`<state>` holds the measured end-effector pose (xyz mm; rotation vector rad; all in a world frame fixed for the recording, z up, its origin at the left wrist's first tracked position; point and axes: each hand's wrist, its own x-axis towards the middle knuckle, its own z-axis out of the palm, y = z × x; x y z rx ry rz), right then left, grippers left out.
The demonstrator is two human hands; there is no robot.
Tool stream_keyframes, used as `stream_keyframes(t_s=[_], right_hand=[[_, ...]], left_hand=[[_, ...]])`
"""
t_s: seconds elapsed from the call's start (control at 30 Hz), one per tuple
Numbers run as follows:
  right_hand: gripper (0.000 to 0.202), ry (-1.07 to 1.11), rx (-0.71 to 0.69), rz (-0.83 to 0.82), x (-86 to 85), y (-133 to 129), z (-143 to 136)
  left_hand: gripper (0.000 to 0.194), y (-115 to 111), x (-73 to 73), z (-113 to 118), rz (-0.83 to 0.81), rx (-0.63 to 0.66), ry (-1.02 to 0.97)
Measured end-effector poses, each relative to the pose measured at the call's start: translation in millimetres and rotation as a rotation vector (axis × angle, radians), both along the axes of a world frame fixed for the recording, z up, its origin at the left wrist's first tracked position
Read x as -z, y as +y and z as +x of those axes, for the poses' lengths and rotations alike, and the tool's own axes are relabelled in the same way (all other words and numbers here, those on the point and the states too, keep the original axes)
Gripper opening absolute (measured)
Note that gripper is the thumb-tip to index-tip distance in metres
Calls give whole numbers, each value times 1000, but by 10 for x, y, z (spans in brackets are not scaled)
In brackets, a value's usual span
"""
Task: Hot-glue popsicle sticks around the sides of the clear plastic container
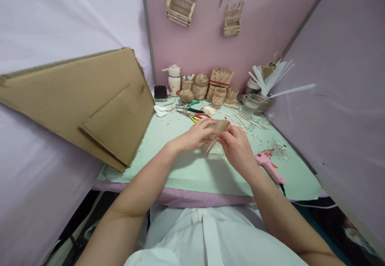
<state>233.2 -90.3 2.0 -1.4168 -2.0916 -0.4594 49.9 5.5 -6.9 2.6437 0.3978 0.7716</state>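
Observation:
Near the middle of the table, a small light-brown wooden stick piece (221, 126) is held tilted between both hands. My left hand (200, 134) wraps its fingers over the piece's left side. On the right side, my right hand (235, 144) pinches the piece's edge with thumb and index finger. Part of the piece is hidden behind the fingers. A pale, see-through patch (217, 149) lies on the table just under it. Off to the right of my right hand lies a pink glue gun (270, 168).
Pliers (195, 116) and scissors with green handles (192, 106) lie beyond my hands. Loose sticks (252, 121) are scattered behind right. Twine-wrapped pots (219, 96), a white bottle (174, 82) and a clear cup (250, 106) line the back. Cardboard (90, 105) leans at left.

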Motion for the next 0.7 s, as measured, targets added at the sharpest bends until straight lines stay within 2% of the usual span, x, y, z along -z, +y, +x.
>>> stream_keyframes(t_s=[0.43,0.7], right_hand=[[21,35,-12,-8,-23,-21,-28],[16,77,-39,7,24,-4,-22]], left_hand=[[11,-45,27,54,-14,-52,-16],[8,-70,39,63,-1,-72,-25]])
